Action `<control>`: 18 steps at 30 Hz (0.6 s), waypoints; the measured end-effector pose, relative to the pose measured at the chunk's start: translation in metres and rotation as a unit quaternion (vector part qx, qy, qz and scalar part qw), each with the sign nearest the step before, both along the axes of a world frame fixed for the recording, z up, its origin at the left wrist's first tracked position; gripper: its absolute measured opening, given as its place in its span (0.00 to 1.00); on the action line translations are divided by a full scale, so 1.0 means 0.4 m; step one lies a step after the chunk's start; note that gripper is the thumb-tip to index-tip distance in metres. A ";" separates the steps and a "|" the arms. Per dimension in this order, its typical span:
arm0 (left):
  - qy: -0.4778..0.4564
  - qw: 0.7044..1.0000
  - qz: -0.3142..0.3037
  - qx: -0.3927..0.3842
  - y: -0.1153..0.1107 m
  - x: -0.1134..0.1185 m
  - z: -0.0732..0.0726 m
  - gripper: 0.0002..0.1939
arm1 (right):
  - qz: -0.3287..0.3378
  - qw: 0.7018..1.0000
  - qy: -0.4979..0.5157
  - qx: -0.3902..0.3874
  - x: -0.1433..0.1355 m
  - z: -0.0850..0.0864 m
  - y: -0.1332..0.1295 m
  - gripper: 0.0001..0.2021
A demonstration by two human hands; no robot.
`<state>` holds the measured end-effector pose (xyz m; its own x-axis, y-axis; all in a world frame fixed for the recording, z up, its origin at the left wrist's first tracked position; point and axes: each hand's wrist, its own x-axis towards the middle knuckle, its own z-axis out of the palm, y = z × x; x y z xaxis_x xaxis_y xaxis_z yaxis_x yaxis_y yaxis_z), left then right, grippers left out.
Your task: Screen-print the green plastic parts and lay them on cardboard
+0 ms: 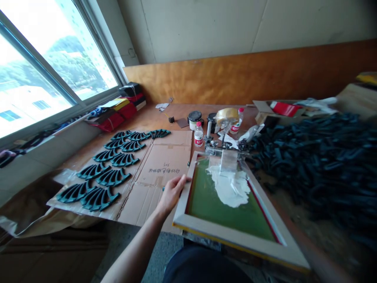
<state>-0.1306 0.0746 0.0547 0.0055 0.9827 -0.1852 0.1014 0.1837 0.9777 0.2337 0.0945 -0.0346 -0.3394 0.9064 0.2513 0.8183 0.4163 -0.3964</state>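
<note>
At the near edge of the bench, the person's left hand (171, 193) rests against the left rail of a screen-printing frame (235, 236), the fingers curled loosely over the pale wood and the thumb lying along it. How firmly the hand has hold of the rail I cannot tell from here. The right hand is nowhere to be seen.

The frame sits tilted, its far end caught in a metal hinge clamp (225, 146), its near corner jutting toward the person's lap. Its green mesh carries a smear of white ink (229, 184) spread over the far half.

To the left of the hand lies a flattened cardboard sheet (165, 165), and on its left part rows of dark teal fan-shaped pieces (108, 165) are laid out in pairs, running from near to far. On the right, a big heap of dark rubbery pieces (324, 165) fills that side of the bench.

Beyond the clamp stand a small bottle with a red label (198, 134), a dark-lidded jar (194, 118) and a roll of tape (226, 115). A window (44, 67) takes up the far left wall.
</note>
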 end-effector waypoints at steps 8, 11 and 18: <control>0.197 0.979 -0.038 -0.034 -0.037 -0.010 -0.262 0.29 | 0.016 0.994 -0.077 0.076 -0.168 0.141 0.136 0.20; 0.216 0.974 -0.053 -0.035 -0.030 -0.013 -0.266 0.28 | 0.051 0.991 -0.127 0.009 -0.225 0.117 0.102 0.06; 0.224 0.972 -0.051 -0.044 -0.037 -0.012 -0.262 0.26 | 0.252 0.963 -0.097 -0.004 -0.157 0.096 -0.037 0.14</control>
<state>-0.1355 0.0598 -0.0502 0.0011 0.9618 -0.2738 0.5361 0.2306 0.8120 0.1709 0.0796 0.0038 -0.7764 0.6161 0.1326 0.5725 0.7775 -0.2602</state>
